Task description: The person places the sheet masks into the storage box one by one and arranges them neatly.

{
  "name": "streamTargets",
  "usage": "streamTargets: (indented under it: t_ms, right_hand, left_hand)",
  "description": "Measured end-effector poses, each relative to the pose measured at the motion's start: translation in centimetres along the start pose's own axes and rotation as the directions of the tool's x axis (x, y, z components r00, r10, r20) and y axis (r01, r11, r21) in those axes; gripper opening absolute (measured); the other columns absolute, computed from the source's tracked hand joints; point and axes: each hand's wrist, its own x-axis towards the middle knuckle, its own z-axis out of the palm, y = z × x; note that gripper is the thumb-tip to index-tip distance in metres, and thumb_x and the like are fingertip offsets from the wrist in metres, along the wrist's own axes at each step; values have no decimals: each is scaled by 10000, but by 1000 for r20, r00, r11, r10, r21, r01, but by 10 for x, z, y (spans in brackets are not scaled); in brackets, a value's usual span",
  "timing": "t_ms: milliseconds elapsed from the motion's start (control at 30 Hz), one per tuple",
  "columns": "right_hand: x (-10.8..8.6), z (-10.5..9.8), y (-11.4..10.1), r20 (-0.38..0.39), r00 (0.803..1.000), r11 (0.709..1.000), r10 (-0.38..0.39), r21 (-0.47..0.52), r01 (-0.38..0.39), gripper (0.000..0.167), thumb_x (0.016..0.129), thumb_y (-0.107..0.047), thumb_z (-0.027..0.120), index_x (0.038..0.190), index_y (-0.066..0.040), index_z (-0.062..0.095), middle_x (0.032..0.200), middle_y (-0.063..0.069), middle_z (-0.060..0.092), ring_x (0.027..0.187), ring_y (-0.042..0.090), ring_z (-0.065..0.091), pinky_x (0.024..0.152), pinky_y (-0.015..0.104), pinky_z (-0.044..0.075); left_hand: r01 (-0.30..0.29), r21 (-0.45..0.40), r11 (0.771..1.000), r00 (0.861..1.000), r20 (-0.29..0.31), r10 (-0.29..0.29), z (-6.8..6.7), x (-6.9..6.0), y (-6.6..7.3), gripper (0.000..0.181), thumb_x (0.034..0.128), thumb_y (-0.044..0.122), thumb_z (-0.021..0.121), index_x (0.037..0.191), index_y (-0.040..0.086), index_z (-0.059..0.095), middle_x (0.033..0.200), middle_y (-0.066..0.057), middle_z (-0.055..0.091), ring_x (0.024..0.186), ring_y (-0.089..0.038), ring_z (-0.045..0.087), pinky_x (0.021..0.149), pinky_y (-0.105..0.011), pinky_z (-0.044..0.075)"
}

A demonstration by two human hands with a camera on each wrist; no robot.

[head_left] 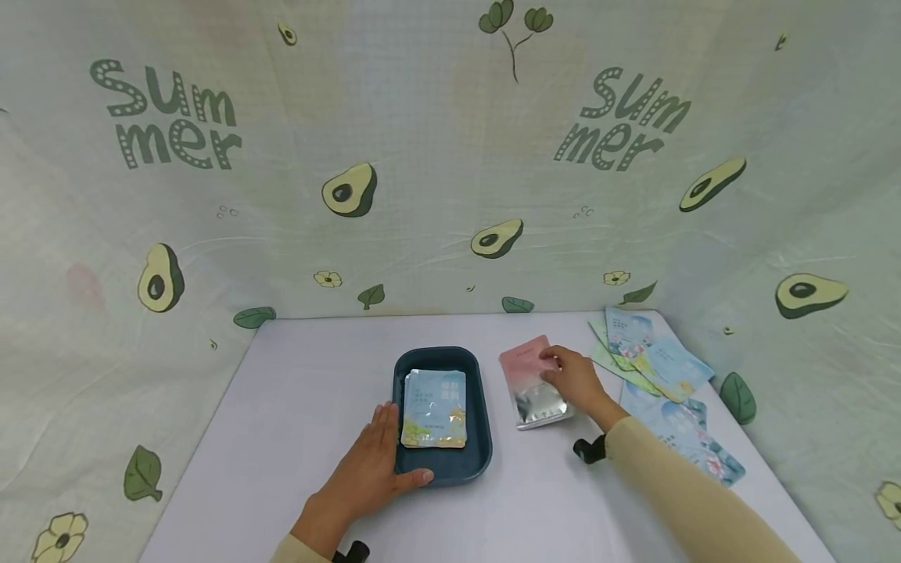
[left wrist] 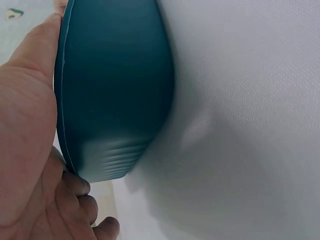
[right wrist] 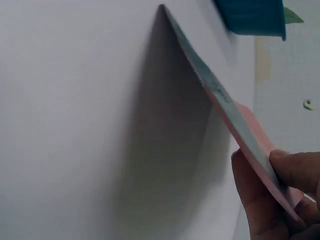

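I have the right hand (head_left: pixel 576 381) pinching the pink-and-silver pouch (head_left: pixel 523 374) — just to its left, long axis running forward — with the dark blue tray (head_left: pixel 480 438) farther left, against the straight-fingered left hand (head_left: pixel 371 465).

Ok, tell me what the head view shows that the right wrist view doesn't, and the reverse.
Only the head view: the left hand against the dark blue tray, the light-blue packets in that tray, and the loose packets spread at far right.

Only the right wrist view: the pink pouch seen edge-on.

Both: the right hand gripping the pouch, the tray, the white tabletop and the patterned cloth.
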Motion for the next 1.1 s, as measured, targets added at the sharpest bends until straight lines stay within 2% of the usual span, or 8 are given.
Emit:
streamTargets:
  t_ms: [100,267,500,633,733,800,1000,1100]
  right_hand:
    - [2,-7,-5,-1,999,997,53,65,-53,322,1000,-130,712,1311,-52,676,1401,264,652,1290,495,612,1040,635,526]
    - [4,-20,-14,-8,994,986,107,133,-105,350,1018,-160,699,1352,-66,652,1425,281,629,1326,493,592,1037,617,540]
    - [3,-36,-31,-43,995,971,92,226,-80,361,1015,-177,712,1353,-65,656,1481,259,591,1378,479,559,1039,603,547]
    - [2,-37,-49,-42,996,946,84,318,-67,360,1006,-151,716,1349,-56,662,1411,258,641,1331,441,610,967,507,596]
    - [1,-30,-67,-29,996,925,82,375,-66,353,996,-127,721,1337,-48,670,1341,262,685,1269,409,655,881,388,606]
    - [0,-20,-81,-16,996,912,84,405,-71,346,988,-113,728,1324,-45,676,1321,262,695,1244,397,669,854,354,598]
    - [-4,21,-120,6,996,887,87,455,-80,342,960,-65,736,1298,-61,685,1352,233,682,1295,382,635,962,460,595]
    - [-6,38,-134,38,997,886,61,459,-72,328,964,-59,731,1289,-70,684,1330,222,694,1264,367,654,946,460,603]
  left_hand:
    - [-3,8,1000,1000,-6,3,0,0,0,1248,870,727,722,1667,-43,148,1752,-217,159,1637,-388,125,1290,-588,240]
    - [-2,25,1000,1000,-19,3,2,1,0,1248,868,730,720,1667,-41,151,1750,-223,165,1636,-393,130,1288,-592,244]
    - [3,38,999,1000,-18,-3,7,2,2,1247,877,748,692,1670,-37,136,1749,-234,154,1635,-399,123,1290,-592,238]
    - [0,47,999,1000,-29,1,6,1,4,1242,877,747,693,1666,-45,152,1744,-240,166,1632,-403,134,1284,-599,247]
    - [-2,52,999,999,-32,3,4,1,5,1241,877,746,696,1664,-48,157,1743,-241,172,1631,-406,137,1283,-603,247]
    - [0,60,998,1000,-28,2,4,1,5,1246,875,750,694,1664,-49,155,1744,-241,169,1632,-407,135,1285,-604,244]
    - [-2,80,997,1000,-25,4,4,1,3,1270,864,772,686,1666,-49,141,1748,-243,147,1634,-413,116,1286,-611,233]
    - [-16,102,995,999,-39,21,4,2,1,1270,864,776,682,1661,-57,151,1743,-253,153,1630,-423,123,1282,-616,240]
